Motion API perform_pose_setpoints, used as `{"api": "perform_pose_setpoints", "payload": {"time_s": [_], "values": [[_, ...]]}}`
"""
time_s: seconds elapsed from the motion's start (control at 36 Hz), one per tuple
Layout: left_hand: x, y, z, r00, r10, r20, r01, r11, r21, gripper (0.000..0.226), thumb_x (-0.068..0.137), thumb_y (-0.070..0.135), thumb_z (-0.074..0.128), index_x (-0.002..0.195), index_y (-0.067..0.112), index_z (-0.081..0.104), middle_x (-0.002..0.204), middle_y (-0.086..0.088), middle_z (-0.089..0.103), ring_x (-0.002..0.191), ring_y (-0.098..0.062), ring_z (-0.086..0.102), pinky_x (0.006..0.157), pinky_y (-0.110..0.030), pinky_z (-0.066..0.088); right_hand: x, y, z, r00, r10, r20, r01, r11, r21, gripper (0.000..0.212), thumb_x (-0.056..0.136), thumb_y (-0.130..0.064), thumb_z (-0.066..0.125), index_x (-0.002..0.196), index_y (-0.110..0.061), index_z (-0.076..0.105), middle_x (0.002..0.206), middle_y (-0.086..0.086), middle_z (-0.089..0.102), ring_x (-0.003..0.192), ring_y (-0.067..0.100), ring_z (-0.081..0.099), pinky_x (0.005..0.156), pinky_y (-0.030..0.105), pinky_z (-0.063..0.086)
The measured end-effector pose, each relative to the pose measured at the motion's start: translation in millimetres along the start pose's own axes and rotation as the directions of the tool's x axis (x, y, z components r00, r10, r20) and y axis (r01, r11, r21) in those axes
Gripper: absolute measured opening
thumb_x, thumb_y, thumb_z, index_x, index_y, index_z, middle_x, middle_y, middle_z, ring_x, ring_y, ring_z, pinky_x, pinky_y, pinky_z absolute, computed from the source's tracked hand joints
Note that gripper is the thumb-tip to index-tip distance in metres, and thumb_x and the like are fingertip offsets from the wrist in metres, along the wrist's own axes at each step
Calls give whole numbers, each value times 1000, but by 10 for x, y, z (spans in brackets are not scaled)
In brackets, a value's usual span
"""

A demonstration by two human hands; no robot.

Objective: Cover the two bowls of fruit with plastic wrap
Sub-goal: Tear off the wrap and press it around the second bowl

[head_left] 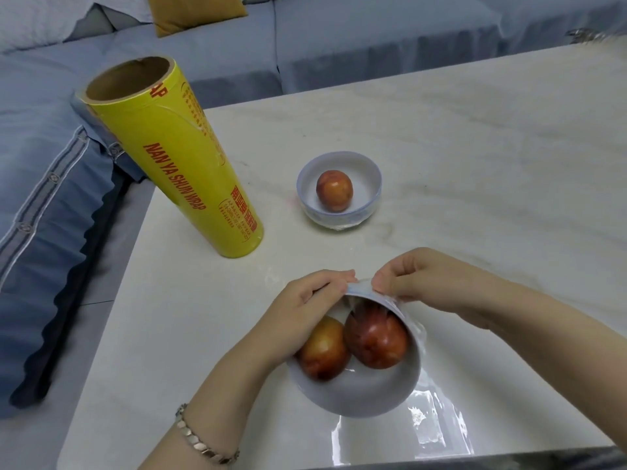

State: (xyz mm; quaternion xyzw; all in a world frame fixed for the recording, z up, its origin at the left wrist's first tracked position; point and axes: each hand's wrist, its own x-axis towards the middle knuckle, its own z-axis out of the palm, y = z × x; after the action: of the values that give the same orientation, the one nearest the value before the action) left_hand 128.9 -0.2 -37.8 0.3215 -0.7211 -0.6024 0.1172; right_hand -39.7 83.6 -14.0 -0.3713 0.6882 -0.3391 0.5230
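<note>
Our near bowl (356, 398), tipped toward us, holds two red fruits (373, 337). Our left hand (305, 300) and right hand (420, 276) pinch the plastic wrap (424, 422) at its far rim. Farther back on the surface (475, 147) stand the other bowl (339, 219) and a yellow roll (176, 157).

Marbled surface (475, 147) with 4 items.
Upright yellow wrap roll (190, 171) at left; far bowl (339, 217) holding 1 fruit (334, 190) at centre; tilted near bowl (356, 398) above a clear film sheet (441, 429) near the front edge.
</note>
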Motion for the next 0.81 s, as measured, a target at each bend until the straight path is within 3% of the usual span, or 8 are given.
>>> {"api": "perform_pose_setpoints", "payload": {"time_s": [0.06,0.17,0.28,0.47,0.56,0.67,0.72,0.81], "values": [[14,-15,-2,1000,6,-2,-6,1000,-3,16,93,23,53,98,28,68,109,16,67,103,7,59,90,-7,40,-2,-18,3,1000,-10,-1,10,999,-30,21,89,-13,55,75,-1,65,75,7,59,72,14,52,75,25,46],[25,-18,7,1000,31,5,-31,999,-20,19,81,30,50,88,29,68,89,20,70,91,5,61,83,-7,42,0,-17,-14,1000,-19,-13,18,997,-73,34,93,-14,47,60,-13,52,62,-1,54,61,12,48,64,22,44],[60,-33,8,999,29,26,-29,1000,4,19,81,34,49,87,28,67,86,22,68,89,6,60,81,-6,41,19,10,-18,999,47,-27,-48,998,-31,26,95,-15,43,70,-12,50,61,-2,51,48,7,44,50,15,38],[84,-33,37,998,17,53,-20,998,56,23,81,38,50,91,29,68,97,15,70,97,1,62,86,-11,43,38,14,-197,950,265,165,-270,963,5,32,84,-38,61,64,-13,61,48,-4,49,45,9,43,46,16,38],[89,-42,30,999,1,33,-2,999,48,25,80,40,51,93,29,69,99,14,71,99,1,62,87,-11,43,39,23,-243,957,196,215,-205,979,22,37,78,-36,65,50,-15,52,53,1,45,47,9,40,48,15,37],[85,-44,31,1000,-11,22,10,999,49,24,77,42,51,93,37,68,103,17,69,102,5,60,89,-9,42,31,129,-221,989,20,147,-49,978,200,26,62,-36,73,57,-15,59,59,-1,53,56,6,46,61,15,40],[86,-38,37,1000,-10,23,9,999,42,23,77,41,51,92,37,68,102,17,70,102,5,61,90,-10,42,41,224,-182,993,-55,108,16,942,334,14,63,-24,78,63,-15,68,75,-5,67,70,6,56,66,11,46],[84,-38,23,999,2,37,-3,1000,26,24,79,37,50,92,31,69,97,15,71,98,2,62,85,-10,43,53,316,-94,987,-132,90,67,853,517,7,67,-12,67,64,-15,72,103,1,72,92,13,65,81,17,51]]}}
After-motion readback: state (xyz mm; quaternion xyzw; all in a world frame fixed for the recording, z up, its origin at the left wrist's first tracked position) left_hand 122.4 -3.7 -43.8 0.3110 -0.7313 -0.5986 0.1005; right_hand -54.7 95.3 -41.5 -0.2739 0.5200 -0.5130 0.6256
